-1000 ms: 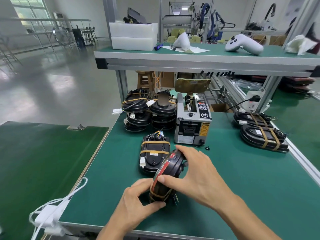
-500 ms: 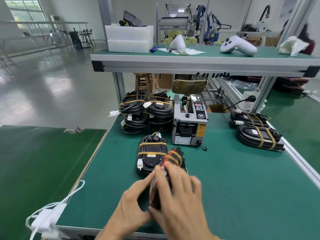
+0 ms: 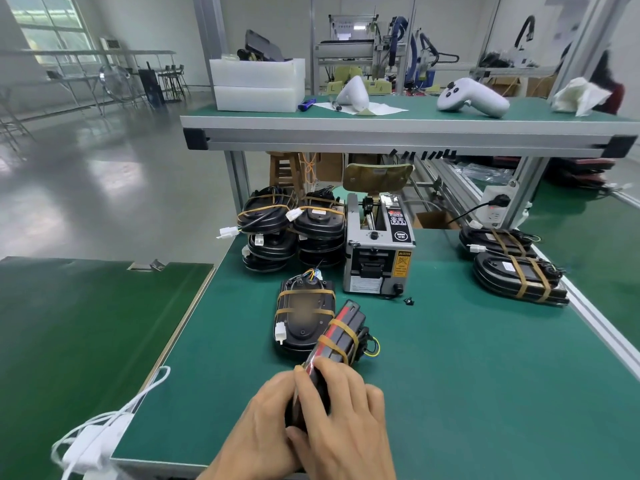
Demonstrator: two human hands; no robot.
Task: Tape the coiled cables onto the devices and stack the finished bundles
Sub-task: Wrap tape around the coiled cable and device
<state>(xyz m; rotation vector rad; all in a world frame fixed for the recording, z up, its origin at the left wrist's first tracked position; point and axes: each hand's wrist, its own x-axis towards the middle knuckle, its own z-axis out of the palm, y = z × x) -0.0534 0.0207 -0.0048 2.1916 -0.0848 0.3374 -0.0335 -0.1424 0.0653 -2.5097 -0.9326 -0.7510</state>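
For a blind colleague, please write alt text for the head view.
Both hands, left hand and right hand, grip a taped device tilted on edge on a green bench. A finished bundle lies flat just behind it, before a tape dispenser and stacked bundles.

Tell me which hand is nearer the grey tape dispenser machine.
Right. The right hand lies below the grey tape dispenser machine, gripping the black taped device; the left hand sits farther down-left.
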